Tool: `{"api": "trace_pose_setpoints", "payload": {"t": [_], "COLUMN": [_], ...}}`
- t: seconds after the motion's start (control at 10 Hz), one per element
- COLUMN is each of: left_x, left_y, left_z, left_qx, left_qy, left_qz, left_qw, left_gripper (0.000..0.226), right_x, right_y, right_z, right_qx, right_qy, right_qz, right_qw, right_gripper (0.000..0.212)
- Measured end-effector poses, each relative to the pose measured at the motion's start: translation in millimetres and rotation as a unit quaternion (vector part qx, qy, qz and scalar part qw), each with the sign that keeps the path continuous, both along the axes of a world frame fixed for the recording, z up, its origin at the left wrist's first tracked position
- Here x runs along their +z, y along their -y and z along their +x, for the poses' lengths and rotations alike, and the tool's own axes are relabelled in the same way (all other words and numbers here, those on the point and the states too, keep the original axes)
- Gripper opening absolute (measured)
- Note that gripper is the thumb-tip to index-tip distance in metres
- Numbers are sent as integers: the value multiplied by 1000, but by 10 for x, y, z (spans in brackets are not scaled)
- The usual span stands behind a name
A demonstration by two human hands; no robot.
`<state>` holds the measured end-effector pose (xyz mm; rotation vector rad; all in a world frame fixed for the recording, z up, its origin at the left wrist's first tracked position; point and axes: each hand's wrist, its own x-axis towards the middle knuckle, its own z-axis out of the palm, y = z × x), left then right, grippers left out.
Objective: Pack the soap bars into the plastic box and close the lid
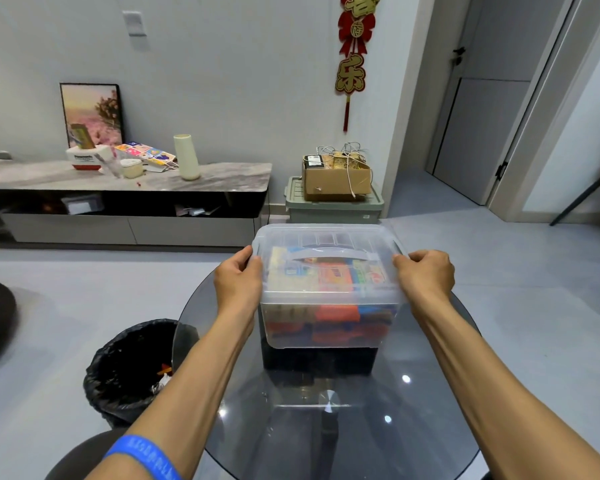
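Observation:
A clear plastic box (329, 327) stands on the round dark glass table (326, 410). Its clear lid (326, 237) with a flat carry handle lies on top. Through the walls I see several colourful soap bars (335, 315) in orange, yellow and blue wrappers filling the box. My left hand (238, 280) grips the lid's left edge, fingers curled over the rim. My right hand (425, 275) grips the lid's right edge the same way. Whether the side latches are snapped shut I cannot tell.
A black-lined waste bin (132, 368) stands on the floor left of the table. Behind are a low TV cabinet (125, 202) with clutter and a green crate (333, 206) carrying a cardboard box. A doorway is at the back right.

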<state>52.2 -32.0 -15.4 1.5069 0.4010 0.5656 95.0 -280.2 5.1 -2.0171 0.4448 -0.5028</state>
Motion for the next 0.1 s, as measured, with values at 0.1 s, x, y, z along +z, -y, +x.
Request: {"api": "trace_pose_setpoints", "payload": {"t": [0.1], "left_x": [90], "left_y": [-9], "left_z": [-37], "left_qx": [-64], "left_qy": [-27], "left_qz": [68], "left_qw": [995], "left_gripper": [27], "right_x": [33], "right_y": [46], "right_z": [-126], "right_qx": [31], "right_qy": [-25], "right_qz": [-45], "right_qw": [998], "right_gripper": [32]}}
